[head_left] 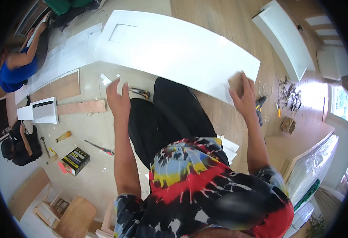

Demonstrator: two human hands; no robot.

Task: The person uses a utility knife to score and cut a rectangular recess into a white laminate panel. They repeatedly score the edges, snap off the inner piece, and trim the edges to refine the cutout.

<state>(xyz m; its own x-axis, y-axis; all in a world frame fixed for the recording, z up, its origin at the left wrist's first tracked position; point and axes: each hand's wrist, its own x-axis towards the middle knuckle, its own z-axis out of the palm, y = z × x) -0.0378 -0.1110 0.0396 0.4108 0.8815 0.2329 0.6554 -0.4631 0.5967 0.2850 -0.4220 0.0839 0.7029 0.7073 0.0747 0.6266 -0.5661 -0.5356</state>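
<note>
A long white panel (170, 43) with a shallow rectangular recess near its left end lies across my legs. My right hand (241, 93) grips a small tan block (235, 82) on the panel's right end. My left hand (118, 97) is open below the panel's left part, fingers apart and holding nothing. Just right of it are a utility knife (140, 92) and my dark-trousered knee; small white scraps (106, 79) lie beyond its fingertips.
Co-workers (19, 65) are at the upper and lower left. A box (74, 160), tools and wooden chairs (74, 212) are on the left. On the right are a white board (281, 39), a drill (260, 105), scattered screws and wrapped furniture (312, 162).
</note>
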